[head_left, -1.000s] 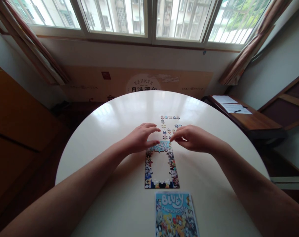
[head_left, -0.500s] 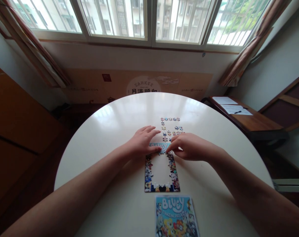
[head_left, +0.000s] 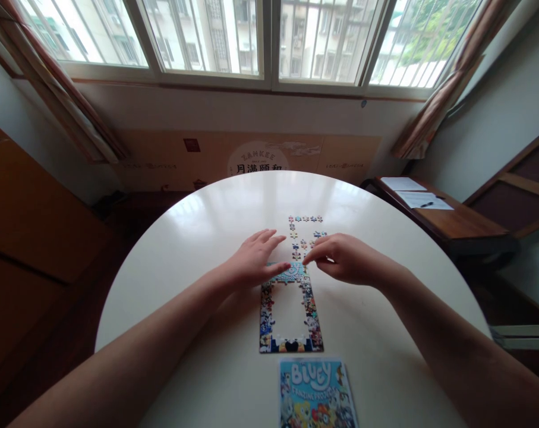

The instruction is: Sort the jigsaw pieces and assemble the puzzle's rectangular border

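Observation:
A partly assembled jigsaw puzzle (head_left: 265, 309) lies on the white round table (head_left: 171, 356), its border joined around a bare middle. My left hand (head_left: 255, 255) is spread flat at its upper left corner, the thumb lying over the blue title strip. At the upper right, my right hand (head_left: 347, 258) is curled, its index finger and thumb drawn together in a pinch. Their tips meet a small puzzle piece (head_left: 305, 259) just above the strip; the fingers partly hide it. Several loose puzzle pieces (head_left: 296, 246) stand in rows beyond the puzzle, some behind my right hand.
Close to me lies a reference picture (head_left: 316, 389) lettered "Bluey Fanzine Project". Papers (head_left: 423, 200) and a pen rest on a wooden side table (head_left: 469, 223) to the right. Behind the round table a printed cardboard panel (head_left: 162, 145) stands below the windows.
My right hand has moved a little away from the puzzle's title strip to the loose piece above it. My left hand has barely shifted. The view has tilted slightly.

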### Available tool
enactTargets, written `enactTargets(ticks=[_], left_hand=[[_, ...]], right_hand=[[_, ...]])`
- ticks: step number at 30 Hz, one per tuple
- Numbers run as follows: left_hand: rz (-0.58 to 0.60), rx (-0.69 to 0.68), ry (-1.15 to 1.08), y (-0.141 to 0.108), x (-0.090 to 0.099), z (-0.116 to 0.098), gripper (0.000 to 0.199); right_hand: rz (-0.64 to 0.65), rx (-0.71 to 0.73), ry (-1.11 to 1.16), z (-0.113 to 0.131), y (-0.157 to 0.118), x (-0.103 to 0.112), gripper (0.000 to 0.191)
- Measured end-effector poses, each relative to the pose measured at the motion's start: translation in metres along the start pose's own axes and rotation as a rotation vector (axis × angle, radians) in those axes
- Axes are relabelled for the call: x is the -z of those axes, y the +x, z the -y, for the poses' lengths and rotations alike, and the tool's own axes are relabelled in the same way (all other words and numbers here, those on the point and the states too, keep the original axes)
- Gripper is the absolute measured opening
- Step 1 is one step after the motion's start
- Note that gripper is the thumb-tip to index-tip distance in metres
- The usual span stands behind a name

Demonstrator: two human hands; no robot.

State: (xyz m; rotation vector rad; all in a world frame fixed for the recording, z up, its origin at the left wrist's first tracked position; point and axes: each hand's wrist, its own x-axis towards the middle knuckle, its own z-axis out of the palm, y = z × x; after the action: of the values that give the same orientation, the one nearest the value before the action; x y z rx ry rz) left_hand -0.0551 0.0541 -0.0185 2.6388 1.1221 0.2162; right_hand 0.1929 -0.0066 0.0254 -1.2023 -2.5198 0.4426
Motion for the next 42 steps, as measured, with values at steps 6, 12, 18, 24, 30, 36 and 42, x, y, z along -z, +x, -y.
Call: enactTargets(ticks=[6, 12, 18, 24, 30, 36, 42], left_hand=[[0.020, 0.039, 0.000, 0.000, -0.001, -0.010, 0.085], [0.023, 0.060, 0.007, 0.000, -0.005, -0.012, 0.092], [0.015, 0.073, 0.004, 0.004, -0.008, -0.010, 0.092], [0.022, 0.071, -0.030, 0.000, -0.005, -0.009, 0.084], [-0.159, 0.138, -0.100, 0.000, 0.009, 0.007, 0.066], [-0.462, 0.242, -0.141, 0.011, 0.009, 0.044, 0.053], [-0.477, 0.291, -0.149, 0.017, -0.001, 0.066, 0.051]], right_hand=[[0.090, 0.004, -0.055, 0.005, -0.001, 0.001, 0.043], [0.152, 0.003, -0.072, 0.008, 0.001, -0.004, 0.045], [0.168, -0.014, -0.080, 0.012, 0.003, -0.007, 0.040], [0.112, 0.010, -0.103, 0.011, 0.001, -0.007, 0.037], [-0.516, -0.077, -0.109, -0.021, -0.003, -0.001, 0.027], [-0.949, -0.385, -0.024, -0.073, -0.004, -0.016, 0.025], [-1.026, -0.515, 0.031, -0.105, -0.001, -0.029, 0.035]])
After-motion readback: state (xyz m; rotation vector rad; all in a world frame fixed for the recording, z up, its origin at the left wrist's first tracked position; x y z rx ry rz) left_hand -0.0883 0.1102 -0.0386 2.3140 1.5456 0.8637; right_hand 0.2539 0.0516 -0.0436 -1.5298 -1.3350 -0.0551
